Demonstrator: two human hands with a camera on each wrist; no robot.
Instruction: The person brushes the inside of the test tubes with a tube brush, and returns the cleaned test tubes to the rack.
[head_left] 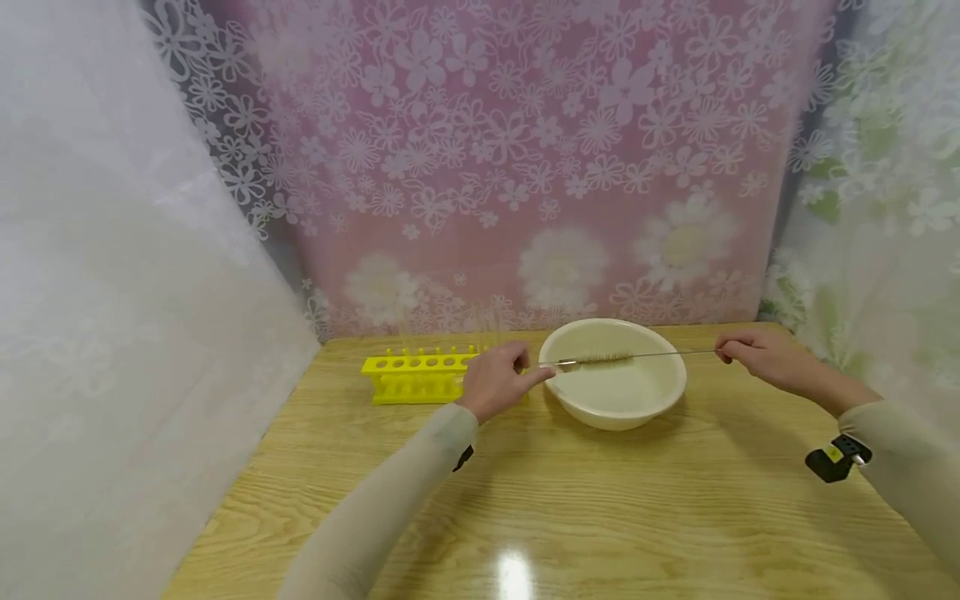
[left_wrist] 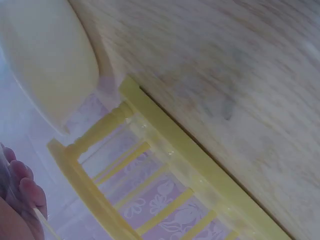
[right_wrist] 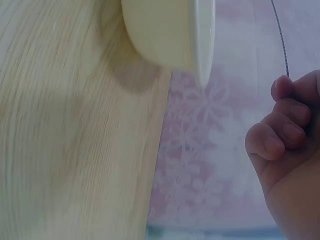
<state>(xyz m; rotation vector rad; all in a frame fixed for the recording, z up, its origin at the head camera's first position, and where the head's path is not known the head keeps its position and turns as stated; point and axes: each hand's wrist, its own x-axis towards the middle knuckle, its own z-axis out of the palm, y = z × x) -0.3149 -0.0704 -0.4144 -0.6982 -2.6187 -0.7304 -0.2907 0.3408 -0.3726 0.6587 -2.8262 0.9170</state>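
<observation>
Grey twisted wire, the stem of a bristle brush (head_left: 611, 357), is pinched near its end by the right hand (head_left: 761, 357), thumb against forefinger; in the right wrist view the other fingers fold in toward the palm, leaving no visible gap at the pinch. The left hand (head_left: 498, 379) is closed around a clear glass tube (head_left: 567, 365), its thumb lying along it toward the mouth; much of the tube is hidden by the hand. The bristles reach the tube's mouth; how far the tip goes inside I cannot tell.

Tube mouth and bristles are held level above a cream bowl (head_left: 622, 396), the wire crossing over its right rim. Just left of the bowl, partly behind the left hand, stands a yellow rack (head_left: 412, 372) with a row of round holes and a few faint clear tubes (head_left: 406, 329) upright at it. Both stand on a wood-grain table (head_left: 585, 500), before a pink flowered curtain (head_left: 525, 125).
</observation>
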